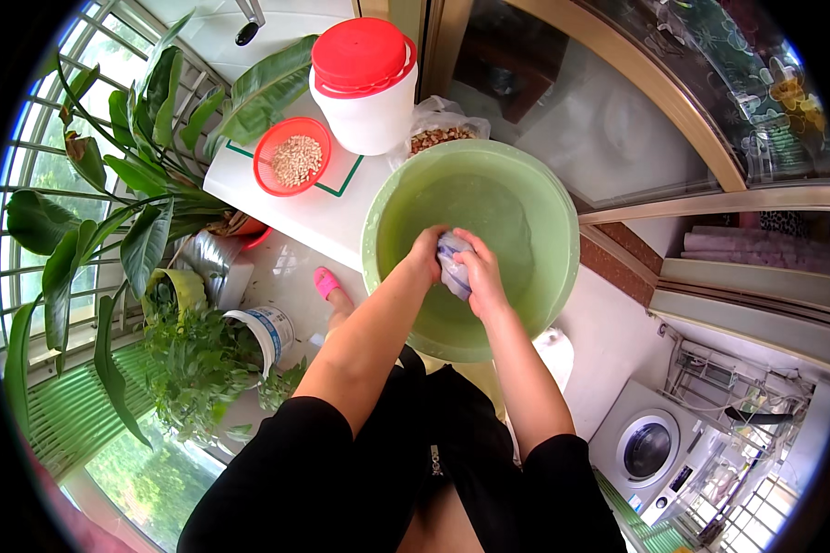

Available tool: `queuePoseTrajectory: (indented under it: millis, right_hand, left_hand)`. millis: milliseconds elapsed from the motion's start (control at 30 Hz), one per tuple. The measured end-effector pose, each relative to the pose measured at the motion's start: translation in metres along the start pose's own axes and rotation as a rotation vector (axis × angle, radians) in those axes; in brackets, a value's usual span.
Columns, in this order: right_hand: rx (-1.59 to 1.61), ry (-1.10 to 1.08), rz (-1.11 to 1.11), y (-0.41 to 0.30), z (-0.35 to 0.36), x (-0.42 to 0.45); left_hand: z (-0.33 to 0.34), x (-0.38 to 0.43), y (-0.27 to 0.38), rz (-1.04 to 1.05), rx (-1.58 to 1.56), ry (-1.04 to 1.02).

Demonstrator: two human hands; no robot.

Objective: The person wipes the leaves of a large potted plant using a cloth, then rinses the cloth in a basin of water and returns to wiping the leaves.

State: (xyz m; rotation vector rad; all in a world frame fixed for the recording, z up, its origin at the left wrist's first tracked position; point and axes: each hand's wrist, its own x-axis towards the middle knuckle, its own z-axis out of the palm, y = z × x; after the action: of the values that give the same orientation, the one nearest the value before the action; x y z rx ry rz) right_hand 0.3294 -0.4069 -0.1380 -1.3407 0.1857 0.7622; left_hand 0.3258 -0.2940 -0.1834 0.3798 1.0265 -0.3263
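Both my hands hold a bunched, wet-looking cloth (453, 265), pale with blue-violet stripes, over a large green plastic basin (553, 207) with water in it. My left hand (427, 254) grips the cloth from the left. From the right, my right hand (482, 273) closes round it, fingers curled over its top. Drops cling to the basin's rim. Behind the basin stands a white bucket (366, 117) with a red lid. Left of that, a red plastic strainer basket (261, 155) holds pale seeds or nuts.
A plastic bag (481, 126) of brown pieces touches the basin's back. Potted plants (194, 373) and a white tub (277, 332) stand at left, near a barred window. A framed glass door (595, 124) rises behind. A washing machine (647, 446) is at lower right.
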Motion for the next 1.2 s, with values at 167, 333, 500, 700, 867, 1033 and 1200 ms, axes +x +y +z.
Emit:
queuePoseTrajectory:
  millis: [167, 333, 500, 700, 867, 1033, 1200]
  right_hand:
    - [-0.487, 0.102, -0.353, 0.000, 0.007, -0.015]
    - [-0.943, 0.224, -0.569, -0.011, 0.010, -0.005]
    - [-1.033, -0.005, -0.318, -0.025, -0.028, 0.028]
    - [-1.133, 0.345, -0.497, -0.001, -0.062, 0.051]
    - [-1.289, 0.128, -0.395, 0.045, -0.046, 0.064]
    - [-0.864, 0.193, -0.034, 0.029, -0.038, 0.056]
    - [0.061, -0.189, -0.098, -0.011, -0.005, 0.022]
  left_hand:
    - [0.021, -0.030, -0.007, 0.016, 0.080, -0.098]
    - [0.019, -0.011, -0.015, 0.199, 0.042, 0.048]
    - [0.014, -0.012, -0.011, 0.807, 0.644, 0.354]
    - [-0.004, -0.021, 0.006, 1.068, 1.058, 0.445]
    - [-0.006, 0.006, -0.001, 0.797, 1.001, 0.217]
    - [-0.005, -0.002, 0.017, 0.352, 0.380, 0.327]
    - [0.013, -0.019, 0.009, 0.064, -0.065, -0.008]
